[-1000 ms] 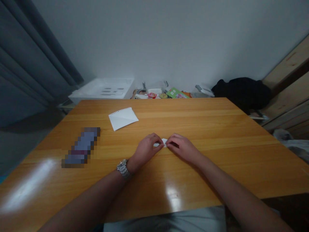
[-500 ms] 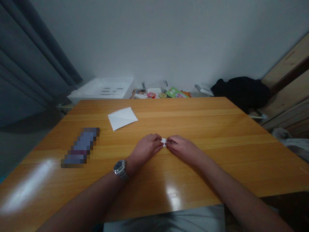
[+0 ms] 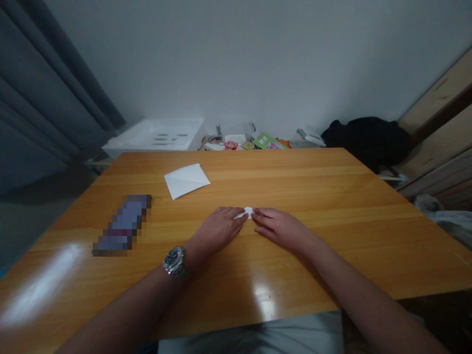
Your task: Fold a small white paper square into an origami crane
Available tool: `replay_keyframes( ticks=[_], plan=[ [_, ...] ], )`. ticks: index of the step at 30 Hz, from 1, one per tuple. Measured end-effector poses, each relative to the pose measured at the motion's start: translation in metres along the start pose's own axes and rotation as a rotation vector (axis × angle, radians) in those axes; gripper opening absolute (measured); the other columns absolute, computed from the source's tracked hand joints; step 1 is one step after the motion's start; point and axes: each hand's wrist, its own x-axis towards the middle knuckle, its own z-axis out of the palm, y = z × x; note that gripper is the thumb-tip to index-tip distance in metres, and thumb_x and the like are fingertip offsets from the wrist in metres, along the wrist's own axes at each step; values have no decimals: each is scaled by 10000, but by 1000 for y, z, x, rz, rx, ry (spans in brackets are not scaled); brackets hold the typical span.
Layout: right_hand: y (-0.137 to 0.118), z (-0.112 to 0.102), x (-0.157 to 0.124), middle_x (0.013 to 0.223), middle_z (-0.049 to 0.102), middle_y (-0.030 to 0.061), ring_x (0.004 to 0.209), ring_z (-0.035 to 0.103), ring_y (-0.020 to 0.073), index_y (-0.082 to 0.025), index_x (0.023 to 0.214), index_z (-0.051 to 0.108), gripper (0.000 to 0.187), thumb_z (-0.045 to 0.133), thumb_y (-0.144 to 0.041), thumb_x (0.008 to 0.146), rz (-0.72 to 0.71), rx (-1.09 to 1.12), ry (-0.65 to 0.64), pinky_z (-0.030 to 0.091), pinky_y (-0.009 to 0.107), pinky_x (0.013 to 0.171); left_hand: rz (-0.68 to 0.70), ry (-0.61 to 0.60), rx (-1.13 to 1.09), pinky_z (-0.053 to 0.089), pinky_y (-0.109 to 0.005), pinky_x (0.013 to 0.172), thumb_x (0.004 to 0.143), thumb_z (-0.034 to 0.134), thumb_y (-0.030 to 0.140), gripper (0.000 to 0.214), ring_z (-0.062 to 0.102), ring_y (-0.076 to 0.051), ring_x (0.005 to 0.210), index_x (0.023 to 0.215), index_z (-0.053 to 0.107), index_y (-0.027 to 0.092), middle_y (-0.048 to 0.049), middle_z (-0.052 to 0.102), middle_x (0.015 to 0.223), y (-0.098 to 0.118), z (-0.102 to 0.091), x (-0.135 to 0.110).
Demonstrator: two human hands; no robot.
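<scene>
White small paper (image 3: pixel 248 213) and white sheet (image 3: pixel 186 180); orange-brown wood-grain table (image 3: pixel 332 196); silver watch (image 3: pixel 174 261), dark dial

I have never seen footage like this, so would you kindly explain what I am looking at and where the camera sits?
There is no machine here. The picture comes from a camera worn on a person's head, looking forward and down, so the two bare arms reaching in are that person's own. The left hand, with a wristwatch behind it, and the right hand lie flat on a wooden table. Their fingertips meet over a small white piece of paper, pressing rather than gripping it. Farther left lie a white notebook sheet and a blurred-out dark object. Behind the table are a white tray and a black cloth.
</scene>
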Motion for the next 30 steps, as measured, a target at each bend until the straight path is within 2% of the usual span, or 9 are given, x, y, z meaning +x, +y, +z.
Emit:
replay_keyframes(
  ticks=[6, 10, 13, 18, 22, 26, 30],
  plan=[
    [-2, -1, -1, 1365, 617, 156, 1250, 591, 289, -179, 1295, 655, 348, 535, -320, 1000, 20, -47, -16, 503, 458, 1052, -1, -49, -42, 456, -406, 1037, 1024, 434, 236, 348, 605, -246, 1198, 1339, 567, 173, -132, 609, 1362, -2, -4, -3],
    [-6, -3, -2, 1399, 592, 168, 1253, 591, 304, -165, 1301, 657, 354, 526, -297, 1000, 67, -64, -27, 514, 469, 1041, 56, -84, -34, 343, -422, 1153, 1039, 395, 236, 366, 560, -225, 1280, 1357, 562, 168, -123, 567, 1433, -7, -2, -8],
    [-6, -4, -3, 1400, 598, 147, 1251, 597, 288, -177, 1296, 662, 345, 503, -280, 1007, 85, -55, -22, 515, 461, 1047, 51, -96, 13, 270, -448, 1194, 1041, 383, 222, 372, 522, -218, 1329, 1365, 559, 171, -117, 551, 1453, -8, -2, -12],
    [2, -3, -2, 1378, 623, 126, 1251, 606, 253, -181, 1275, 672, 327, 488, -242, 1012, 31, 8, -16, 500, 436, 1079, 30, -104, 34, 334, -433, 1166, 1033, 396, 216, 366, 554, -236, 1294, 1343, 579, 154, -121, 558, 1445, -4, -5, -13],
    [7, -2, -3, 1382, 618, 134, 1253, 606, 260, -182, 1283, 667, 324, 518, -223, 999, -5, 29, -1, 497, 449, 1082, 12, -97, 11, 396, -425, 1129, 1027, 409, 236, 372, 581, -256, 1262, 1339, 579, 129, -151, 569, 1424, -3, -5, -12],
    [8, 0, -4, 1388, 610, 146, 1271, 593, 268, -168, 1330, 632, 355, 513, -242, 1004, -11, 38, -1, 487, 462, 1094, -15, -42, -36, 446, -434, 1074, 1017, 444, 276, 362, 614, -274, 1202, 1312, 590, 124, -165, 617, 1355, 1, -4, -9],
    [8, 0, -4, 1395, 608, 127, 1265, 599, 255, -196, 1325, 637, 347, 522, -254, 1003, -4, 55, -2, 492, 456, 1088, -39, -19, -42, 450, -427, 1053, 1007, 483, 322, 423, 590, -273, 1222, 1402, 507, 174, -153, 586, 1388, 7, -2, -8]
  ],
)
